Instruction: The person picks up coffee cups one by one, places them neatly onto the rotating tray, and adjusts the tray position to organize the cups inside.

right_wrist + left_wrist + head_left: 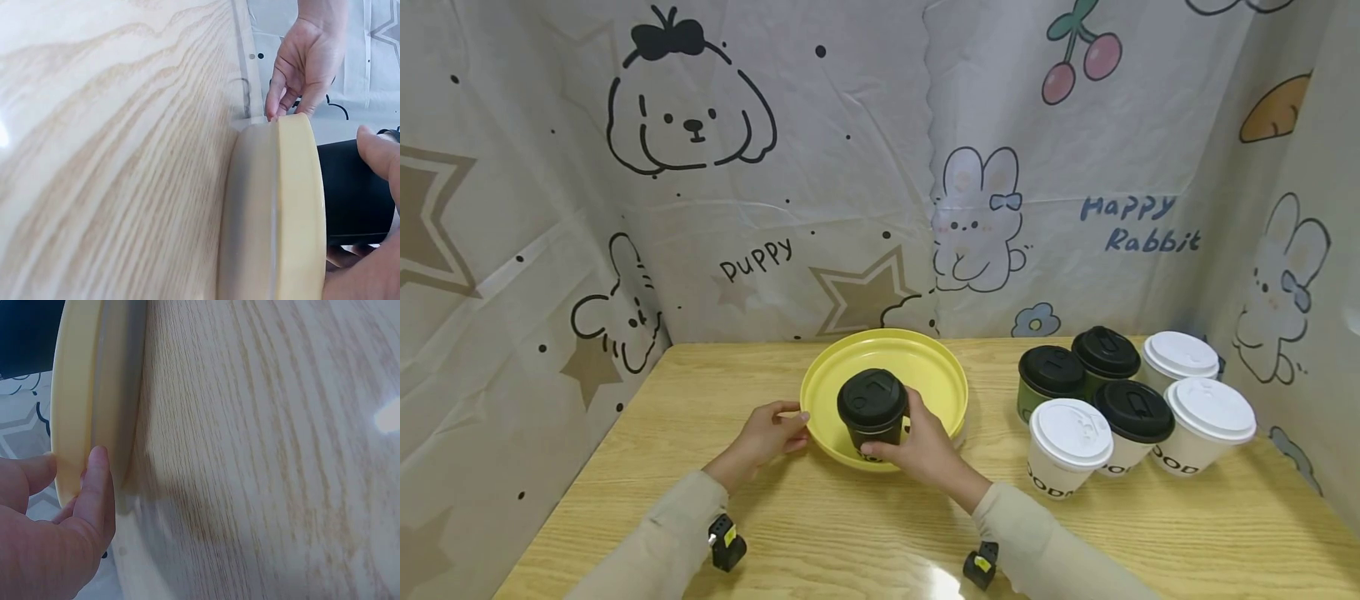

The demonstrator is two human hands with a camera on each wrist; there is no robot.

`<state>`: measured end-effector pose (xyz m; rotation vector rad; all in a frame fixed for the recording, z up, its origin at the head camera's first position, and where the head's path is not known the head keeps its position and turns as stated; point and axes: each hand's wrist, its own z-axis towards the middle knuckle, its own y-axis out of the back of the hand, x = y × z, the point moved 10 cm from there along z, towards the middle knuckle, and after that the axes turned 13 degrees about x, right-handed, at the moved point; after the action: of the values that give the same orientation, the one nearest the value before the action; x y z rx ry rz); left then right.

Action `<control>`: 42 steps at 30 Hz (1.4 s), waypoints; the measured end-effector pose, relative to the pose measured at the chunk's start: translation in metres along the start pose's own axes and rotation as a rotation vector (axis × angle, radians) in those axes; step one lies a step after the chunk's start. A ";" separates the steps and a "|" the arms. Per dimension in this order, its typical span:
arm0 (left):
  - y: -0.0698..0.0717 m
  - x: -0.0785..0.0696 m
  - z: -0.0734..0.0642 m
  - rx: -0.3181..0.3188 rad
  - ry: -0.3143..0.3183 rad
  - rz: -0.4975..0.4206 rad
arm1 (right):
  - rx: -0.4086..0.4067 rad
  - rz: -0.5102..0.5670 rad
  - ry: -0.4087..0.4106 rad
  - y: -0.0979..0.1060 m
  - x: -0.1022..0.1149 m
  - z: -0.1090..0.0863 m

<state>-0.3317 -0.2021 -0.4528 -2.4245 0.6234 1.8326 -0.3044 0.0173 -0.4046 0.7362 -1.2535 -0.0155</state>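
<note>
A round yellow tray rests on the table, a paler base showing under its rim in both wrist views. My left hand pinches its left edge, with the thumb at the rim and the fingers against the side. A black paper coffee cup with a black lid stands upright within the tray's outline. Around its right side curls my right hand, thumb across the front near the base. In the right wrist view the dark cup rises from the tray, its lower end hidden behind the rim.
At the right stand several lidded cups: white-lidded ones such as the front cup, and black-lidded ones including a green cup. A patterned curtain borders the wooden table behind and on both sides.
</note>
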 end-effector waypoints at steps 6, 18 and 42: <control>-0.001 -0.001 0.000 -0.007 0.001 0.015 | 0.033 -0.063 -0.071 0.008 0.003 -0.007; 0.000 0.000 0.000 -0.008 0.000 0.018 | -0.025 -0.276 -0.074 0.060 0.026 -0.045; 0.005 0.000 0.003 -0.056 -0.027 0.025 | -0.061 -0.260 -0.087 0.107 0.026 -0.106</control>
<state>-0.3357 -0.2058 -0.4530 -2.4326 0.6117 1.9151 -0.2450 0.1426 -0.3402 0.8480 -1.2273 -0.2999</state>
